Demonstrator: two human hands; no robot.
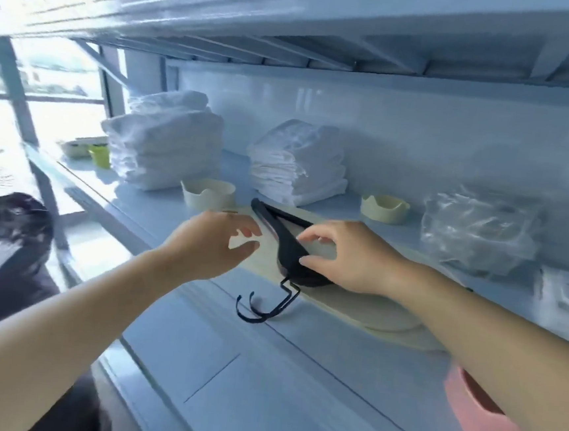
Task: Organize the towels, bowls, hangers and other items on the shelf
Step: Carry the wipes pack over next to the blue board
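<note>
1. two hands reach over the shelf point(263, 368) toward a bundle of black hangers point(287, 246). the hangers lie on a flat cream disc point(354, 310) near the shelf's front edge, and their hooks trail off the disc toward the person.
2. right hand point(352, 255) grasps the hangers at their wide middle part, with the thumb on the near side and the curled index finger on the far side.
3. left hand point(210, 243) is just left of the hangers, its fingers spread and loosely bent, holding nothing. its fingertips are close to the hangers, but i cannot tell whether they touch.
4. behind the hangers and a little left stands a cream bowl point(207, 193) with a notched rim. a tall stack of white towels point(165, 143) sits just behind that bowl.
5. straight behind the hangers is a shorter towel stack point(298, 165), close to their far tip.
6. behind the hangers and to the right sits a second cream bowl point(385, 208). farther right is a clear plastic bag point(478, 228), its contents too blurred to name.
7. well left of the hangers, beyond the tall stack, stands a green cup point(99, 156).
8. right of the hangers and nearer the person, a pink bowl point(478, 421) shows partly under the right forearm.
</note>
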